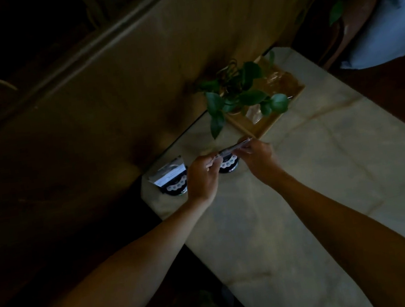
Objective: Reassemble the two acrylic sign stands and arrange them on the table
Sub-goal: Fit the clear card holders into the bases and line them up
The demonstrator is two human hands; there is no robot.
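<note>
Reassembly of the second stand looked to be the step in hand. Both hands, left [201, 177] and right [256, 157], pinched the ends of one clear acrylic panel [232, 149], held level just above a round black base [228, 166] near the far edge of the tabletop [329, 174]. A first stand [171, 181], panel already upright in its own base, stood at the far left corner. By count: two bases, two panels, one wooden tray [269, 118] and one leafy plant [237, 93] behind them. Next, I judged, the panel's lower edge needed turning down and lining up with the base's slot, which the dim picture hid.
</note>
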